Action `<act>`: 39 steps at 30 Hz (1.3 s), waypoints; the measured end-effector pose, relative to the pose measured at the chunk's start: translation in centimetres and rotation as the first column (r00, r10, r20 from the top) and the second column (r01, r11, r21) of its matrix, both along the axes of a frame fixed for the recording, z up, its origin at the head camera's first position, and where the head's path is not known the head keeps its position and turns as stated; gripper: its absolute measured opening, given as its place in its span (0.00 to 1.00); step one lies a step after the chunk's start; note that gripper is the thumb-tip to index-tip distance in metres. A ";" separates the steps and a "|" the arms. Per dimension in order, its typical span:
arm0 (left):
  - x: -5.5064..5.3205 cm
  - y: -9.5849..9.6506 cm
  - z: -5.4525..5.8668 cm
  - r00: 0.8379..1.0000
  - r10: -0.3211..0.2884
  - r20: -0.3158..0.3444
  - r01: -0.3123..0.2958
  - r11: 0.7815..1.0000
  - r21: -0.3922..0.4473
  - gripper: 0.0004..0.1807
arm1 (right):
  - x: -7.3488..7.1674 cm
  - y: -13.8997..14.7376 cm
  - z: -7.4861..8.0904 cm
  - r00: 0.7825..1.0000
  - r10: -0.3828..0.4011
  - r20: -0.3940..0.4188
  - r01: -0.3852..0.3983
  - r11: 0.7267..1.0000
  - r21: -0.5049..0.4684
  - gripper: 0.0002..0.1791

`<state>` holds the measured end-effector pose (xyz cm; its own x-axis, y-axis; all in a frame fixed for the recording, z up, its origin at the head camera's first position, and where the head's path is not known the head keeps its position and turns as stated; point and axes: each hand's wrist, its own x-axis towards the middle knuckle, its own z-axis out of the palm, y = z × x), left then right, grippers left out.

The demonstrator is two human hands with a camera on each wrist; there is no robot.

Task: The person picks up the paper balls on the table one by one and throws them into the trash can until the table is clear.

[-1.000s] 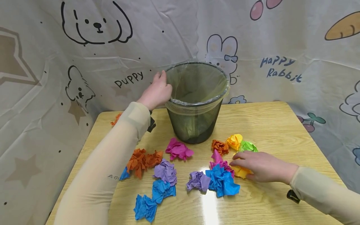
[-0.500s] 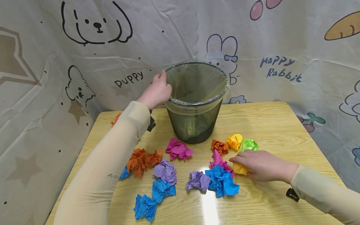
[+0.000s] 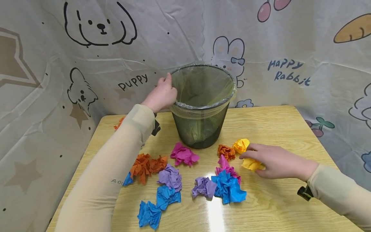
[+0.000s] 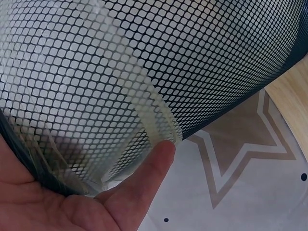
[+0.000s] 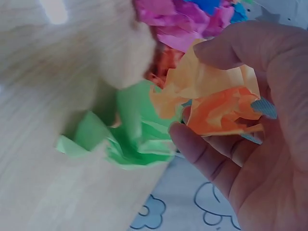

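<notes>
A black mesh wastebasket [image 3: 200, 129] with a clear plastic liner stands upright at the back of the table. My left hand [image 3: 162, 93] grips its left rim; in the left wrist view the thumb [image 4: 156, 166] lies along the mesh outside. On the right, my right hand [image 3: 275, 161] holds a crumpled yellow paper [image 3: 251, 164] between thumb and fingers, low over the table. Beyond that hand sits another yellow paper ball [image 3: 241, 146]. A crumpled green paper [image 5: 139, 120] shows in the right wrist view, while the hand hides it in the head view.
Orange [image 3: 226, 152], pink [image 3: 184, 154], purple [image 3: 204, 187] and blue paper balls [image 3: 229, 188] lie in front of the wastebasket. More blue balls [image 3: 149, 214] are at the front left of the wooden table [image 3: 269, 125]. A printed curtain [image 3: 179, 35] hangs behind.
My right hand has taken hold of the yellow paper and lifted it, shifting slightly back and right. The left hand has stayed on the rim.
</notes>
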<state>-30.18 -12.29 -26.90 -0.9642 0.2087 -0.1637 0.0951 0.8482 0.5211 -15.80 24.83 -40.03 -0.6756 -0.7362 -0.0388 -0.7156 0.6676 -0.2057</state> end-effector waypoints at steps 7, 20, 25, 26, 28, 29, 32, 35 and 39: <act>0.1 0.0 -0.1 1.000 0.000 -0.003 0.000 1.000 0.003 0.38 | -0.8 -0.1 2.5 0.999 -0.041 -0.009 0.041 0.997 -0.059 0.24; 0.4 0.0 0.2 1.000 0.005 0.007 -0.005 1.000 0.004 0.38 | -2.9 0.7 7.8 0.994 -0.049 -0.096 0.031 0.983 -0.180 0.27; 0.3 0.0 0.1 1.000 0.004 0.004 -0.004 1.000 0.007 0.38 | -4.1 0.9 10.2 0.985 -0.089 -0.149 0.054 0.973 -0.225 0.26; 0.3 0.0 0.1 1.000 0.003 0.003 -0.003 1.000 0.007 0.38 | -4.3 0.9 10.6 0.983 -0.105 -0.154 0.067 0.971 -0.231 0.26; 0.2 0.0 0.0 1.000 -0.001 -0.001 0.001 1.000 0.006 0.38 | -4.8 0.9 11.4 0.976 -0.135 -0.168 0.091 0.964 -0.248 0.26; 0.2 0.0 0.0 1.000 -0.003 -0.002 0.003 1.000 0.005 0.38 | -5.1 0.9 11.7 0.974 -0.145 -0.174 0.097 0.962 -0.256 0.26; 0.2 0.0 0.1 1.000 -0.006 -0.007 0.006 1.000 0.002 0.38 | -6.0 0.8 12.6 0.964 -0.165 -0.210 0.104 0.956 -0.276 0.26; 0.2 0.0 0.1 1.000 -0.008 -0.009 0.008 1.000 -0.001 0.39 | -6.8 0.6 13.5 0.957 -0.189 -0.222 0.119 0.948 -0.295 0.25; 0.2 -0.1 0.1 1.000 -0.003 -0.007 0.003 1.000 -0.004 0.39 | -7.7 0.0 14.7 0.954 -0.211 -0.213 0.138 0.940 -0.313 0.24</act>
<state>-29.99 -12.36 -26.83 -0.9646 0.2109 -0.1584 0.1011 0.8502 0.5167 -23.51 24.83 -25.36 -0.7567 -0.5594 0.3383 -0.6449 0.7234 -0.2465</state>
